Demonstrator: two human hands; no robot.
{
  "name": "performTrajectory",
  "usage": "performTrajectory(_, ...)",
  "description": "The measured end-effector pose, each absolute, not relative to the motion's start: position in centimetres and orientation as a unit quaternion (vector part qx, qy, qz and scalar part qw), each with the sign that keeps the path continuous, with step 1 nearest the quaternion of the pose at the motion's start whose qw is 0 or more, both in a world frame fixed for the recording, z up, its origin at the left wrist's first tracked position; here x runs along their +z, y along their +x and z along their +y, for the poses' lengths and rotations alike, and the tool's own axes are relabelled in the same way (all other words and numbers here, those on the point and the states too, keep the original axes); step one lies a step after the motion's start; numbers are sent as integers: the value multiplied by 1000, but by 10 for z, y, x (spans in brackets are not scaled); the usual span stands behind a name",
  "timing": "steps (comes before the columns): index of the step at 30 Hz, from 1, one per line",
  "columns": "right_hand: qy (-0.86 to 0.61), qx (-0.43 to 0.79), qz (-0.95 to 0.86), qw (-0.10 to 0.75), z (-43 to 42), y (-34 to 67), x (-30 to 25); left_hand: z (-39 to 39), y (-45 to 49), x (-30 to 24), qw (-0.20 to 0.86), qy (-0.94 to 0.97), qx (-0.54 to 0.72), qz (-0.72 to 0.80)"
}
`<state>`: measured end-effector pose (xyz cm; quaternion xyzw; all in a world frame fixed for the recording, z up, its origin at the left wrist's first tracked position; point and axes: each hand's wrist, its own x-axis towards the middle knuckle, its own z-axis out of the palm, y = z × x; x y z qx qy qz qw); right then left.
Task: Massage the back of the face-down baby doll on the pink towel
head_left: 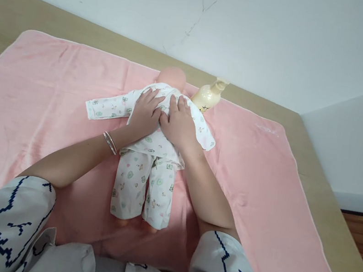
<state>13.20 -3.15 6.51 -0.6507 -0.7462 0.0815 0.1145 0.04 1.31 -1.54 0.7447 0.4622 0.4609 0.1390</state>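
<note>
A baby doll (172, 78) lies on a pink blanket, its bald head pointing away from me. It wears a white printed shirt (111, 106) and matching trousers (130, 185), with the feet just showing below the cuffs. My left hand (146, 112) rests flat on the left side of the shirt, fingers stretched toward the doll's shoulder. Beside it, my right hand (179, 122) lies flat on the right side, fingers spread. The two thumbs nearly meet over the middle of the shirt. The doll's hands do not show at the sleeve ends.
A cream pump bottle (208, 96) is near the doll's head on the right. The pink blanket (62, 102) covers much of the wooden table (308, 187). A white wall (120, 0) runs behind, with another wall at the right. Wooden floor shows past the right table edge.
</note>
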Motion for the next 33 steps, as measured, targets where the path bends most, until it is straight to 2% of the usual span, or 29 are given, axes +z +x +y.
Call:
performTrajectory(10, -656, 78, -732, 165, -24, 133, 57, 18, -2, -22, 100, 754, 470, 448)
performTrajectory(21, -633, 75, -752, 169, -15, 140, 52, 18, -2, -21, 67, 767, 467, 434)
performTrajectory(29, -592, 98, -791, 119, -27, 146, 67, 12, -4, -19, 66, 758, 476, 441)
performTrajectory(33, -591, 108, -786, 149, -32, 145, 71, 4, -5, -11, 57, 761, 481, 431)
